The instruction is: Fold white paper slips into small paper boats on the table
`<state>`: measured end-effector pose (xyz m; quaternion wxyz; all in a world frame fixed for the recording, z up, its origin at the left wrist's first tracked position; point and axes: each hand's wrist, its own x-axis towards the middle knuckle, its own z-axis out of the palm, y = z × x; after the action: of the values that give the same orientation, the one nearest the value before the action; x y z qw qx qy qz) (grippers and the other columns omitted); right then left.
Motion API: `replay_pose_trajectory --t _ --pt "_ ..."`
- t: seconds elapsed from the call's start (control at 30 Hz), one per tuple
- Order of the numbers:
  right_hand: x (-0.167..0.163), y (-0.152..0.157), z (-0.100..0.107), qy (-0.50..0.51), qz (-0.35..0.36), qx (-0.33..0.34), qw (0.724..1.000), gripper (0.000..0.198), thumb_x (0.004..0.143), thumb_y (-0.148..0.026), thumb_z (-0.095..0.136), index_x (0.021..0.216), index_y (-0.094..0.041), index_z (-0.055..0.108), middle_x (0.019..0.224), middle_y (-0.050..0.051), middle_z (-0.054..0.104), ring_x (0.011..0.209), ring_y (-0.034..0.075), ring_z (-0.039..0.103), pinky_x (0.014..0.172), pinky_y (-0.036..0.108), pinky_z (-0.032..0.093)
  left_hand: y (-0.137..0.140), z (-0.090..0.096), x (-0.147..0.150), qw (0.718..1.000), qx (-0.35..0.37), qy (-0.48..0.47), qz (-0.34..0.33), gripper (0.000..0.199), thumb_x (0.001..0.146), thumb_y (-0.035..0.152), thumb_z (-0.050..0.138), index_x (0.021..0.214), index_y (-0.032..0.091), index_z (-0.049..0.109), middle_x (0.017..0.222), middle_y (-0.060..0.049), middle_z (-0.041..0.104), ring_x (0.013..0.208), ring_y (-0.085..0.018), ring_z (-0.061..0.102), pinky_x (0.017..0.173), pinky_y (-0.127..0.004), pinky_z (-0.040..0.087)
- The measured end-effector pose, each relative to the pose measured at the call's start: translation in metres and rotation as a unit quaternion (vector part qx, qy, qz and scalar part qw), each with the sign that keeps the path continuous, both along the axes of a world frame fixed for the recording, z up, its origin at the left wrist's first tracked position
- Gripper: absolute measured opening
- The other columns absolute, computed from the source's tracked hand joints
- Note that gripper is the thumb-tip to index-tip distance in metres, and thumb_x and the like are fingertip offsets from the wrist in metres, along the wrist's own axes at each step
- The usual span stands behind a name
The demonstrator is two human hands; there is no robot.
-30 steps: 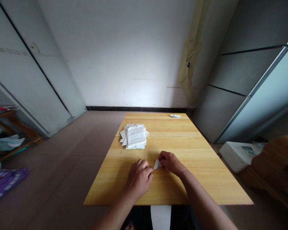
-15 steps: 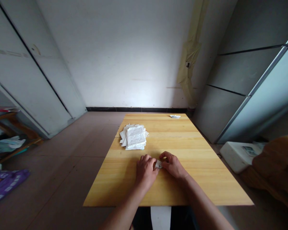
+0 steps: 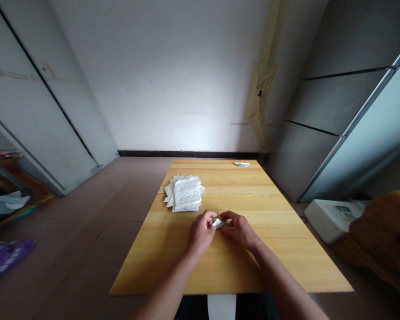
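Just on the near side of the paper stack (image 3: 187, 194), the left hand (image 3: 202, 230) and right hand (image 3: 240, 230) are pinching a small folded paper (image 3: 218, 223), one at each end! It looks light, thin and easily crushed, so the side corners seem the place to hold. Out past the stack, off to its right, a boat-shaped paper (image 3: 242, 164) sits on the surface (image 3: 263, 191).

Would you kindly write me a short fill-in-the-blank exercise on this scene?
1. The left hand and right hand hold a small folded piece of ____.
2. Of left and right, the stack lies on the table's ____ side.
3. Of near and far, the boat shape sits by the table's ____ edge.

Missing words: paper; left; far.
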<state>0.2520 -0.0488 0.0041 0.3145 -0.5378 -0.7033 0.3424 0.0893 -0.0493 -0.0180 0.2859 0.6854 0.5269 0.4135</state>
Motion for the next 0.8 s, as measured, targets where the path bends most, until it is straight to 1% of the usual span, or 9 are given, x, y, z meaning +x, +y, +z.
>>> replay_pose_trajectory --t 0.17,0.27,0.37,0.47,0.57,0.63,0.7,0.73,0.8 --pt "0.0 0.008 0.004 -0.003 0.01 -0.035 0.999 0.032 0.062 -0.009 0.056 0.093 -0.016 0.063 0.083 0.002 0.065 0.069 0.013 0.056 0.062 0.021 0.042 0.001 0.004 -0.003 0.999 0.023 -0.029 -0.005 0.036 0.068 0.0 0.049 0.096 0.02 0.059 0.072 0.004 0.057 0.072 -0.012 0.056 0.069 -0.023 0.045" --pt "-0.002 0.01 0.005 0.072 0.011 -0.095 0.993 0.033 0.061 -0.014 0.058 0.094 -0.016 0.06 0.077 0.0 0.063 0.059 0.01 0.052 0.052 0.02 0.037 -0.001 0.008 -0.004 0.998 0.051 -0.03 -0.013 0.037 0.07 0.002 0.05 0.1 0.022 0.059 0.078 0.002 0.061 0.079 -0.013 0.058 0.076 -0.026 0.046" --pt "-0.003 0.01 0.007 0.174 0.026 -0.135 0.975 0.02 0.062 -0.021 0.061 0.081 -0.016 0.057 0.065 -0.004 0.056 0.052 0.008 0.046 0.049 0.02 0.034 0.0 0.013 -0.004 0.997 0.068 -0.027 -0.017 0.039 0.071 0.003 0.051 0.104 0.023 0.059 0.081 0.002 0.062 0.081 -0.014 0.059 0.079 -0.028 0.047" --pt "-0.004 0.014 0.012 0.241 0.021 -0.119 0.963 0.018 0.063 -0.029 0.064 0.07 -0.017 0.053 0.056 -0.006 0.049 0.049 0.007 0.04 0.047 0.02 0.031 0.007 0.02 -0.004 0.996 0.088 -0.031 -0.008 0.04 0.07 0.004 0.051 0.105 0.023 0.059 0.082 0.001 0.061 0.082 -0.015 0.058 0.078 -0.028 0.046" --pt "-0.003 0.025 0.016 0.258 0.017 -0.093 0.962 0.021 0.063 -0.032 0.068 0.068 -0.017 0.054 0.054 -0.006 0.048 0.048 0.007 0.038 0.047 0.02 0.029 0.022 0.027 -0.003 0.993 0.106 -0.053 0.006 0.04 0.068 0.007 0.053 0.105 0.021 0.06 0.09 -0.001 0.06 0.087 -0.016 0.056 0.075 -0.027 0.046" --pt "-0.002 0.034 0.019 0.256 0.006 -0.079 0.963 0.023 0.062 -0.034 0.069 0.068 -0.017 0.055 0.053 -0.006 0.048 0.048 0.007 0.038 0.047 0.021 0.029 0.035 0.031 -0.003 0.994 0.074 -0.074 -0.015 0.033 0.067 0.011 0.055 0.098 0.019 0.064 0.095 -0.003 0.061 0.086 -0.016 0.056 0.071 -0.025 0.044" --pt "-0.002 0.043 0.02 0.258 -0.001 -0.066 0.964 0.025 0.062 -0.036 0.07 0.067 -0.017 0.055 0.052 -0.006 0.048 0.048 0.007 0.038 0.047 0.021 0.03 0.049 0.032 -0.003 0.993 -0.017 -0.092 -0.067 0.014 0.068 0.018 0.055 0.078 0.015 0.065 0.073 0.0 0.06 0.068 -0.013 0.054 0.061 -0.023 0.041" --pt "-0.002 0.048 0.02 0.263 0.002 -0.063 0.963 0.026 0.062 -0.038 0.071 0.068 -0.017 0.056 0.052 -0.006 0.048 0.048 0.008 0.039 0.047 0.021 0.03 0.055 0.032 -0.003 0.99 -0.049 -0.109 -0.079 0.01 0.069 0.022 0.055 0.07 0.014 0.062 0.064 0.002 0.056 0.061 -0.012 0.05 0.057 -0.022 0.037" --pt "0.0 0.057 0.02 0.271 0.016 -0.065 0.96 0.029 0.061 -0.04 0.072 0.069 -0.017 0.057 0.054 -0.006 0.05 0.049 0.008 0.041 0.048 0.021 0.032 0.065 0.031 -0.003 0.984 -0.087 -0.132 -0.086 0.016 0.069 0.028 0.055 0.06 0.015 0.055 0.053 0.005 0.046 0.052 -0.009 0.042 0.051 -0.021 0.031"
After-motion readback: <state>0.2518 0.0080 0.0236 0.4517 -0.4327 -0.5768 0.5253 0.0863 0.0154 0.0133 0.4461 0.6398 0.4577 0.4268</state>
